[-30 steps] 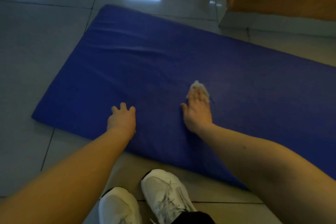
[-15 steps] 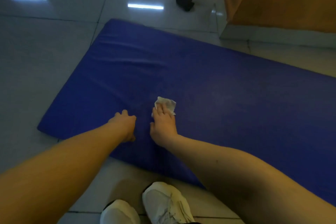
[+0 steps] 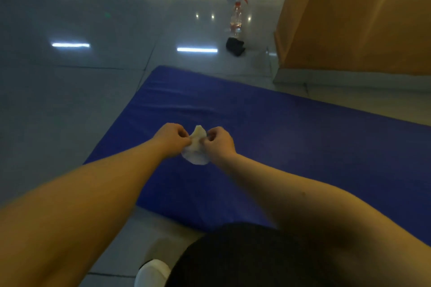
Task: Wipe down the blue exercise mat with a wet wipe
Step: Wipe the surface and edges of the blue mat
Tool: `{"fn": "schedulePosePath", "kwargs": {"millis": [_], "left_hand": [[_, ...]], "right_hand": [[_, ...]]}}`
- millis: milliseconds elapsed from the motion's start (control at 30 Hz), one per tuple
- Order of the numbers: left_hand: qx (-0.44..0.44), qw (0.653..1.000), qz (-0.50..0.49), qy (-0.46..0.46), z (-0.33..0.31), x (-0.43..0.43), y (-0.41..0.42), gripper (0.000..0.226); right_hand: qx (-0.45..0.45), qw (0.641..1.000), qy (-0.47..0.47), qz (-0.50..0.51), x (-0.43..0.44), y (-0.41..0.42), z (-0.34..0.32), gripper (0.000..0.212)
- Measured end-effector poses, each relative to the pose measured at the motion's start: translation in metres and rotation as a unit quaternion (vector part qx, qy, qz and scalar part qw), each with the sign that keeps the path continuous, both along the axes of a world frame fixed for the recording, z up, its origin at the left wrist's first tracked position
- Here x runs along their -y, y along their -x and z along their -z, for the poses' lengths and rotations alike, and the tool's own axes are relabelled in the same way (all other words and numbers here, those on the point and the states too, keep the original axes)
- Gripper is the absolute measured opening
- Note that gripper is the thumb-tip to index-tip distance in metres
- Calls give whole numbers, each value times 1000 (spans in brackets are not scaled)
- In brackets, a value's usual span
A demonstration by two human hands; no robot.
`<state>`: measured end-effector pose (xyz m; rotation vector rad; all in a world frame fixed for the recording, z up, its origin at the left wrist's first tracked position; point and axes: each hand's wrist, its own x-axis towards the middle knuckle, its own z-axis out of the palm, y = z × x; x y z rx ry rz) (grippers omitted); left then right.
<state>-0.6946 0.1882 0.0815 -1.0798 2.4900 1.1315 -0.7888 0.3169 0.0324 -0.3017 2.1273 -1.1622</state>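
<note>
While the left hand (image 3: 171, 140) and right hand (image 3: 218, 143) pinch the wet wipe (image 3: 195, 150) above the blue exercise mat (image 3: 291, 147), refolding should expose its clean side.

Looks like a gym room: blue exercise mat (image 3: 291, 147) on glossy floor tiles (image 3: 70, 105); orange wall (image 3: 354, 18).

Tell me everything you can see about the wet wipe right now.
The wet wipe is a small, thin white sheet, crumpled rather than flat. The left hand and right hand pinch its upper part from opposite sides; a peak sticks up between them and a rounded fold hangs below. It is over the blue exercise mat; whether its lower edge touches the mat is unclear.
</note>
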Motion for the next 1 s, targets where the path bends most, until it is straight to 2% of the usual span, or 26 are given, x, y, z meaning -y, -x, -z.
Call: {"fn": "schedulePosePath", "kwargs": {"millis": [67,133,200,233,367,500,633,700,800,900,1000], "left_hand": [[-7,999,-10,47,-17,-10,3,8],[-13,997,-5,77,-31,-20,6,12],[-33,995,18,92,-45,-32,6,14],[-37,994,35,97,-49,-37,6,14],[-26,988,74,135,-69,-49,0,22],[-42,989,105,95,-79,-44,-11,11],[-5,987,153,57,-71,-32,-12,36],[30,971,224,72,-71,-28,-8,48],[89,934,325,119,-78,-11,0,47],[111,907,378,151,-79,20,6,52],[101,893,404,171,-55,54,13,60]], "right_hand": [[-52,998,-34,23,-3,0,-18,26],[40,998,12,47,-2,0,-39,24],[178,977,92,70,-1,-5,-60,30],[217,966,121,75,0,-8,-67,31],[260,951,152,75,0,-20,-93,22],[306,940,138,66,-1,-20,-104,27],[332,934,107,70,8,-10,-93,34],[338,931,116,75,13,-3,-81,35],[354,919,159,67,29,5,-66,38],[378,905,183,68,51,18,-52,26],[354,917,149,110,69,41,-35,18]]}}
